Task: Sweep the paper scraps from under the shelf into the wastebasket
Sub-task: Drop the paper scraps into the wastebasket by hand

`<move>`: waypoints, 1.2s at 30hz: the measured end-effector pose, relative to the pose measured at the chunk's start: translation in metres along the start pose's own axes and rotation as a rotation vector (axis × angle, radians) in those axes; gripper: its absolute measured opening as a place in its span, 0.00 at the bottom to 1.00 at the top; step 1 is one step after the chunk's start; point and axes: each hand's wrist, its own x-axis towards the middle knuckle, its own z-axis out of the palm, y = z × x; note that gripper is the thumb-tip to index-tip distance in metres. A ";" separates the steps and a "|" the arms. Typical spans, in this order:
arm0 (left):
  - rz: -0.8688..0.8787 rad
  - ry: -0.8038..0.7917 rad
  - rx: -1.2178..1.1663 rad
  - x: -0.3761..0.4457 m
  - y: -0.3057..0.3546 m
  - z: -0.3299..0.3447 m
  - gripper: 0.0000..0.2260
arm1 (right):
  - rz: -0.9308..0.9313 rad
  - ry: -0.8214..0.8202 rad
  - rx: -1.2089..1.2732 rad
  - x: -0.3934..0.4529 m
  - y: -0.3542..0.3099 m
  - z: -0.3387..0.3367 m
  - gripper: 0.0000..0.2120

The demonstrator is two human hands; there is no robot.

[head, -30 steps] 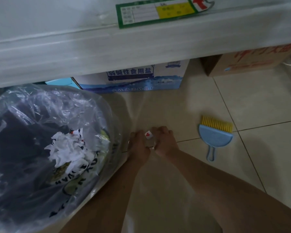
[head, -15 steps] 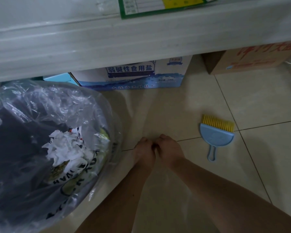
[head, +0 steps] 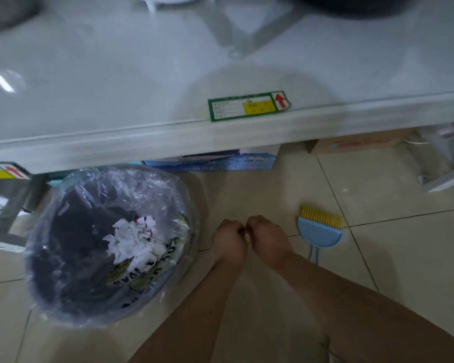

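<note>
**Hands bunched over floor beside bin, brush lying idle**

Camera has lifted since the earlier frames: much more of the pale grey shelf top [head: 116,82] now fills the upper frame, and the small white scrap with a red mark seen between the fingers a second ago no longer shows. Left hand [head: 228,238] and right hand [head: 269,238] stay pressed together at frame centre, low over the beige tiled floor [head: 404,258], fingers curled in. Both grips look clenched, likely around a paper scrap, but what is inside is hidden, so cannot tell.

Step, as judged: picking up or balling a last scrap by hand, not sweeping. Small blue plastic hand brush with yellow bristles [head: 319,231] lies flat on the floor just right of the right hand, untouched. Round dark wastebasket lined with a clear plastic bag [head: 63,258] sits just left of the left hand, partly under the shelf edge; crumpled white paper scraps [head: 131,242] already lie inside. No loose scraps visible on the floor.

Next move calls for carrying the hands left over the bin rim and letting go, clear of the loose bag edge.

Writing: green-bordered shelf label with yellow patch and red arrow [head: 249,106], text too blurred to read. Blue-and-white printed carton [head: 220,161] and brown cardboard box [head: 357,144] under the shelf carry print, unreadable. Bag in the bin shows partial dark letters, not legible.
</note>
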 end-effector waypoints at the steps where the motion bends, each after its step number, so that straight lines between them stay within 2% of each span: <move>1: 0.002 0.023 -0.012 -0.005 0.006 -0.010 0.09 | -0.019 0.018 0.003 -0.005 -0.005 -0.010 0.10; 11: 0.097 0.175 0.039 -0.064 0.042 -0.123 0.11 | -0.186 0.156 0.029 -0.051 -0.084 -0.090 0.11; 19: 0.040 0.311 0.050 -0.091 0.010 -0.199 0.12 | -0.294 0.158 0.100 -0.057 -0.169 -0.093 0.11; 23: -0.032 0.319 0.139 -0.096 -0.020 -0.215 0.10 | -0.313 0.130 0.076 -0.056 -0.197 -0.080 0.14; 26: -0.022 0.308 0.192 -0.098 -0.040 -0.217 0.13 | -0.317 0.126 0.015 -0.058 -0.205 -0.073 0.18; 29: -0.031 0.376 0.243 -0.097 -0.052 -0.216 0.11 | -0.281 0.156 -0.002 -0.061 -0.205 -0.071 0.14; 32: -0.053 0.350 0.339 -0.096 -0.054 -0.216 0.09 | -0.253 0.171 -0.018 -0.064 -0.204 -0.073 0.11; 36: -0.016 0.338 0.415 -0.093 -0.051 -0.216 0.16 | -0.243 0.207 -0.066 -0.064 -0.205 -0.076 0.13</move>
